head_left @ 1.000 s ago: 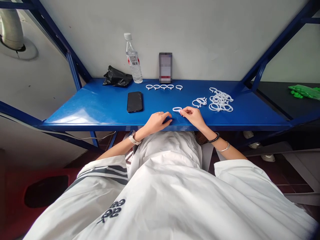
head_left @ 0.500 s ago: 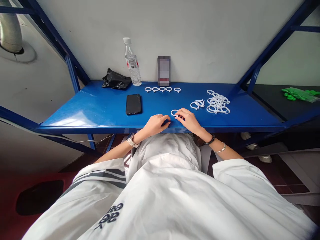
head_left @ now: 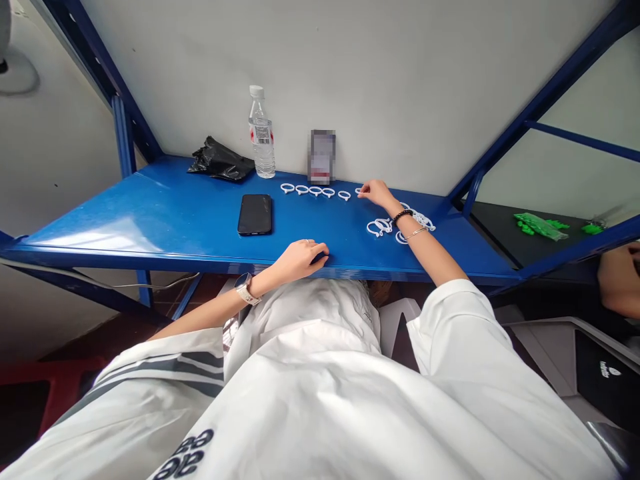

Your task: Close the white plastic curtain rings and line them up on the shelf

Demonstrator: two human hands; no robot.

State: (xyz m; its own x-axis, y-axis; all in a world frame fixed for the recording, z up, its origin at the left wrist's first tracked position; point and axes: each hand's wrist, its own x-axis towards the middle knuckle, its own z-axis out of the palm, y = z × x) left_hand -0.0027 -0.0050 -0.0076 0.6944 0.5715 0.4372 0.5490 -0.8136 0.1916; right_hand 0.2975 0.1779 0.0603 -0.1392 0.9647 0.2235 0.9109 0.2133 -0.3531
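Note:
At the right end of a row of white plastic rings [head_left: 315, 191], my right hand [head_left: 379, 193] reaches to the back of the blue table. Its fingertips pinch one more white ring [head_left: 359, 192], mostly hidden behind them. My left hand [head_left: 303, 260] rests at the table's front edge, fingers loosely bent and thumb apart, with nothing visible in it. Beneath my right wrist lies a pile of white rings [head_left: 426, 222], partly covered by the forearm. A few loose rings [head_left: 376, 228] lie just left of that pile.
A black phone [head_left: 255, 215] lies flat on the blue table [head_left: 200, 213]. Along the wall stand a water bottle [head_left: 263, 137], a crumpled black bag [head_left: 220, 160] and an upright blurred device [head_left: 322, 157]. Green pieces [head_left: 540, 227] sit on a dark surface at right, near another person's arm [head_left: 620, 280].
My right hand has moved from the front edge to the back row, carrying a ring. My left hand stays by the front edge. The view has shifted, and another person's arm now shows at right.

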